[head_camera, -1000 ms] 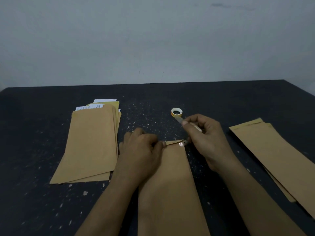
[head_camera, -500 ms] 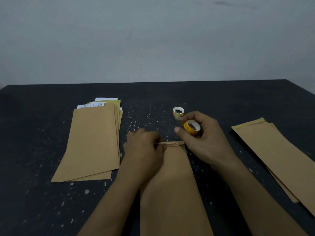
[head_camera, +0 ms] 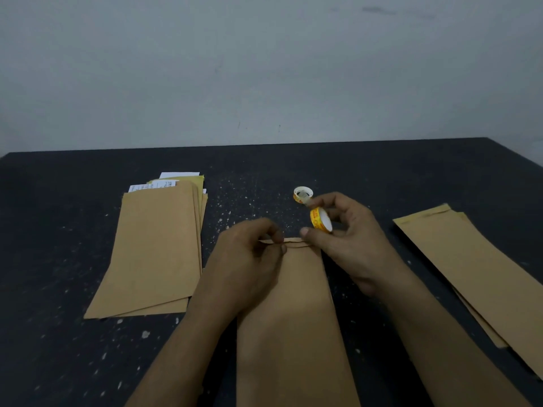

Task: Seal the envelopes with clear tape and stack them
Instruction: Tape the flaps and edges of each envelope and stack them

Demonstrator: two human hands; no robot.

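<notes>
A brown envelope (head_camera: 293, 318) lies lengthwise in front of me on the black table (head_camera: 367, 171). My left hand (head_camera: 246, 262) pinches the folded flap at the envelope's top left edge. My right hand (head_camera: 349, 239) holds a small yellow roll of clear tape (head_camera: 320, 220) between its fingers just above the envelope's top right corner, thumb tip at the flap. A second tape roll (head_camera: 302, 194), white-rimmed, rests on the table just behind.
A stack of brown envelopes (head_camera: 152, 254) with white papers sticking out lies on the left. Two overlapping brown envelopes (head_camera: 476, 268) lie at the right, running off the frame. A pale wall rises behind the table's far edge.
My right hand has lifted the yellow roll from low at the envelope's top corner up and turned it so it shows. My left hand stays on the flap.
</notes>
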